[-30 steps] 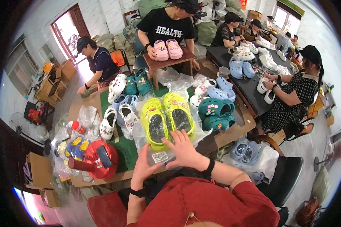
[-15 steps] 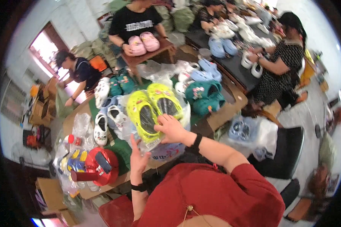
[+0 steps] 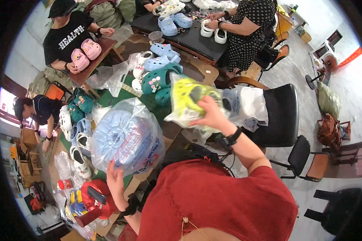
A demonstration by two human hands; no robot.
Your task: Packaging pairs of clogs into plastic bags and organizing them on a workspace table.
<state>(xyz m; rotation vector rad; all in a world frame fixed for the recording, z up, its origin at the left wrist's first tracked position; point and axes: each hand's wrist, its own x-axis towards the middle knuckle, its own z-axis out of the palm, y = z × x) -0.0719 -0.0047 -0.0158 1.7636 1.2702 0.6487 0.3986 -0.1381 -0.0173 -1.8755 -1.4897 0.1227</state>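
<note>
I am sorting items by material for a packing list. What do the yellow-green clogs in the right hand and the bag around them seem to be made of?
The yellow-green clogs look like moulded foam or soft plastic with a matte finish: thick, rounded, one uniform colour. The clear bag around them appears to be thin plastic film; it is see-through, crinkled and shows glossy highlights. The right hand holds both.

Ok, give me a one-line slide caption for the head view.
Right hand lifts bagged yellow clogs; left hand steadies a bagged pale-blue pair over the table.
</note>
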